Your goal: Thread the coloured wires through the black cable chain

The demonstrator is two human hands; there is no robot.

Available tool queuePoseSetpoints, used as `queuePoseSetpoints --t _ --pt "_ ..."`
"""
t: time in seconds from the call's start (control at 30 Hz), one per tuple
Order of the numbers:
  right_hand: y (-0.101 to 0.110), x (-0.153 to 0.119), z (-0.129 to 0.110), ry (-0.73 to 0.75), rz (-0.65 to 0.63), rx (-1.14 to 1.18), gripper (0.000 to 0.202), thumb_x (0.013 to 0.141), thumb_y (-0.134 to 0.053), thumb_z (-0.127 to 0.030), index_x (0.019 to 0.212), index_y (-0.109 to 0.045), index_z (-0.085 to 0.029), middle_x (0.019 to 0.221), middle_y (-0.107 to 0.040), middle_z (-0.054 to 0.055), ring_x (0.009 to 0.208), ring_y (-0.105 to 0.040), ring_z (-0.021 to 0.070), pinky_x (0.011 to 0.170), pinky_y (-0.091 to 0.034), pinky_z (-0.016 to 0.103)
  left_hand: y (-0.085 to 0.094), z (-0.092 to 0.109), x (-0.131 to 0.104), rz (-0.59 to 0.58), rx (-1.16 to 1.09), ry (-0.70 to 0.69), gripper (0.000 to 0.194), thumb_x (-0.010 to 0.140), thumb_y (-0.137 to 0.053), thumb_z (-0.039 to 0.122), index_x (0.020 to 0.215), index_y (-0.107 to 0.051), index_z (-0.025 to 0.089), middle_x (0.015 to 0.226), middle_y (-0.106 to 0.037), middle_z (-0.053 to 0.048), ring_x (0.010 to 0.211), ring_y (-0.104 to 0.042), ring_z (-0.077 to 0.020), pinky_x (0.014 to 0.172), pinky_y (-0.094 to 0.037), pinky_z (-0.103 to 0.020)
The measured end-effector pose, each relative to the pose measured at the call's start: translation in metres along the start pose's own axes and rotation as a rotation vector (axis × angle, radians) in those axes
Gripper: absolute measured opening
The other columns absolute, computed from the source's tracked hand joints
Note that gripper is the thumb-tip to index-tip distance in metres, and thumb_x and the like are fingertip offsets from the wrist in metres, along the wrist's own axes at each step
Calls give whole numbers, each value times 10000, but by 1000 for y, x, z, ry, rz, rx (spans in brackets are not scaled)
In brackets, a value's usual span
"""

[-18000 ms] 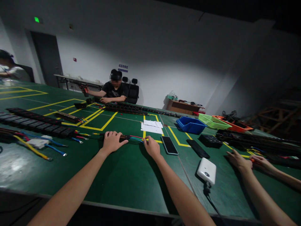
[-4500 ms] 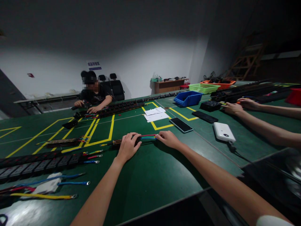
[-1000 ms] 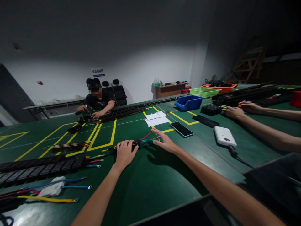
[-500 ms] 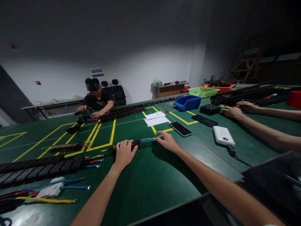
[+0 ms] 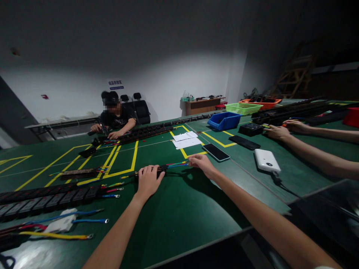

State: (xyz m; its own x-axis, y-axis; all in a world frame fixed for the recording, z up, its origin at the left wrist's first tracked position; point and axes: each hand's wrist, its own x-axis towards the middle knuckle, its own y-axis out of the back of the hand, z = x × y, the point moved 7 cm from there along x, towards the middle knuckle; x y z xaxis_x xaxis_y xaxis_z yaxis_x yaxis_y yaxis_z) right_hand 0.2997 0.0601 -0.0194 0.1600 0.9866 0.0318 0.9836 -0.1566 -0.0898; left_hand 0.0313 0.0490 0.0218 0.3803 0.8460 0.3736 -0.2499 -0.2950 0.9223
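Observation:
My left hand (image 5: 149,181) lies over a black-sleeved cable bundle (image 5: 162,170) on the green table, its fingers bent over the sleeve. From the bundle, red, green and blue wires (image 5: 176,164) run right to my right hand (image 5: 199,163). The thumb and fingertips of that hand are pinched together on the wire ends. Just beyond it lies a phone (image 5: 216,152). Left of my left hand are a similar bundle (image 5: 81,173) and a row of black socket strips (image 5: 56,200) with ring-ended wires.
Across the table (image 5: 157,239) a person (image 5: 117,116) handles cables. At the right, another person's hands (image 5: 277,132) work near a black box (image 5: 250,129). A white device (image 5: 267,161), papers (image 5: 186,140), a blue bin (image 5: 223,121) and a green basket (image 5: 243,108) also stand there.
My right hand has closed its fingers onto the wire ends, where its index finger was extended before. My left hand stays on the bundle.

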Motion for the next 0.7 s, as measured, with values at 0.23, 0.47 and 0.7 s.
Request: queuePoseSetpoints --t 0.23,0.47,0.7 --pt "0 -3 -4 -8 -18 149 354 647 -827 -314 957 -736 -169 806 -766 59 748 -715 178 690 -557 279 -1 0 1 -1 25 -1 504 1002 -387 540 1261 -635 186 1239 -670 -121 1175 -574 -297 1078 -365 -524" --pt "-2 -4 -9 33 -90 203 390 676 -842 -347 1009 -730 -179 891 -782 69 838 -721 179 756 -538 280 0 1 1 10 48 -12 489 1002 -393 531 1254 -639 192 1229 -674 -120 1155 -581 -297 1066 -371 -516" --pt "-14 -12 -16 161 -230 -7 363 717 -809 -413 958 -750 -147 799 -769 64 789 -731 203 840 -529 350 -2 -1 1 9 40 -11 512 1004 -380 544 1267 -638 189 1244 -671 -125 1169 -580 -299 1071 -370 -523"
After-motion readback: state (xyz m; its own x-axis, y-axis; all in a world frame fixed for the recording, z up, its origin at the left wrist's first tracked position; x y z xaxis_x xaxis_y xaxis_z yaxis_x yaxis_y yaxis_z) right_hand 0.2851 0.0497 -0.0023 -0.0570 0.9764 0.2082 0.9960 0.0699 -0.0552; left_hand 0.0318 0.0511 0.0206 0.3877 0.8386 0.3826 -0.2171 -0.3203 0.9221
